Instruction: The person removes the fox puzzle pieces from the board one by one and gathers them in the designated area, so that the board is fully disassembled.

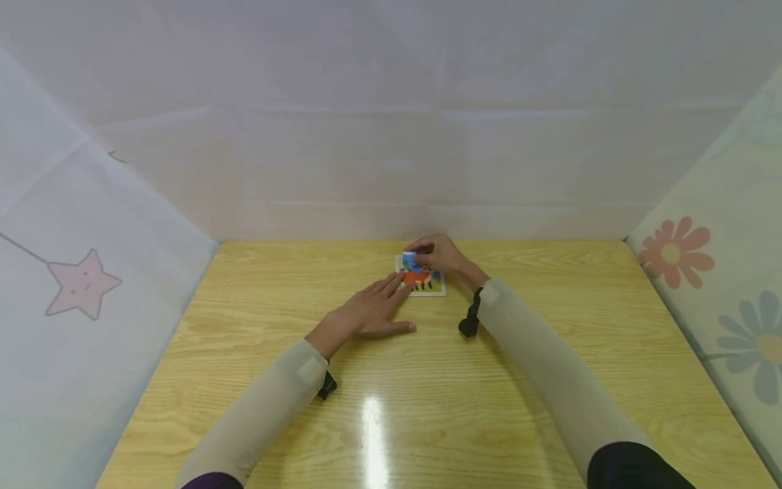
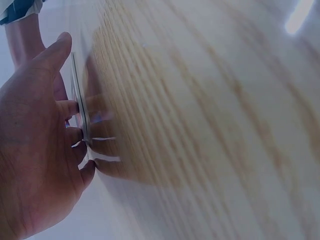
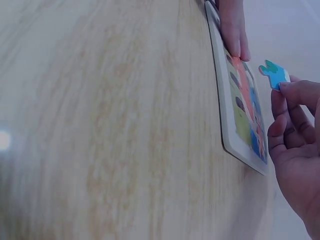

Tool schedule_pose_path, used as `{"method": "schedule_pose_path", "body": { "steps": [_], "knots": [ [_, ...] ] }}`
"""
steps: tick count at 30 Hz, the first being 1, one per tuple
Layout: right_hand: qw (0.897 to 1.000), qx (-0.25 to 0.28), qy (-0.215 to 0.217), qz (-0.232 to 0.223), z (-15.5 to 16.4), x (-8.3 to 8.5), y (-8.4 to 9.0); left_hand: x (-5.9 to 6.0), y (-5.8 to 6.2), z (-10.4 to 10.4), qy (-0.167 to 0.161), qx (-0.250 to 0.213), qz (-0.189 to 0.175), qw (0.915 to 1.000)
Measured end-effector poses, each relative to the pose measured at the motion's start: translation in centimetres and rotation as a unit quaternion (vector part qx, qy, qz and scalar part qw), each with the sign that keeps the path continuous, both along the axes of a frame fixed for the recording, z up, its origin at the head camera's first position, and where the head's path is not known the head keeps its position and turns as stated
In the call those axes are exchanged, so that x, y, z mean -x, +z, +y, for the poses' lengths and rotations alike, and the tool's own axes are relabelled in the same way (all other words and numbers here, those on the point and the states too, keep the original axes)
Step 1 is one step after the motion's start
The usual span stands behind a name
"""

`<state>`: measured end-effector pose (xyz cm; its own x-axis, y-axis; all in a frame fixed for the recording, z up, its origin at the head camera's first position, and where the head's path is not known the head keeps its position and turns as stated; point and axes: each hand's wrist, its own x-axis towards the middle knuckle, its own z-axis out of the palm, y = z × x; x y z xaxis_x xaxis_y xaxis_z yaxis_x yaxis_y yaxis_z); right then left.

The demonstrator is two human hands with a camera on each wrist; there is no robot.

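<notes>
A small jigsaw puzzle board (image 1: 435,293) with a pale border lies flat near the table's far edge, an orange striped animal on a green and blue ground pictured on it. My right hand (image 1: 444,255) pinches a blue and green puzzle piece (image 3: 276,75) between thumb and fingers, raised over the board in the right wrist view. With fingers spread nearly straight, my left hand (image 1: 374,309) rests at the board's left side, fingertips on its edge and picture. The left wrist view shows the left palm (image 2: 40,145) beside the thin board edge.
The wooden table (image 1: 256,299) stretches out around the board, with a bright light reflection near its front. A pale cloth backdrop (image 1: 342,170) rises behind it. Printed cloth sides stand left and right, with a star (image 1: 83,284) and flowers (image 1: 676,252).
</notes>
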<state>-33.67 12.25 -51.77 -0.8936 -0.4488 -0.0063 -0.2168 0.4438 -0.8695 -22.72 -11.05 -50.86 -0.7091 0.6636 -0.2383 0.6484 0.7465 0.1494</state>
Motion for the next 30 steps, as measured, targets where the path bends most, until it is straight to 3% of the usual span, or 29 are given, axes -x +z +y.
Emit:
{"method": "schedule_pose_path", "body": {
  "steps": [17,30],
  "knots": [
    [1.000,0.013,0.009,0.007,3.1,-0.5,1.3,-0.1,0.1,0.0,-0.002,0.010,0.003,0.9999],
    [1.000,-0.003,-0.008,0.010,7.5,-0.6,1.3,-0.2,0.0,0.0,0.001,-0.005,0.006,1.0000]
  ]
}}
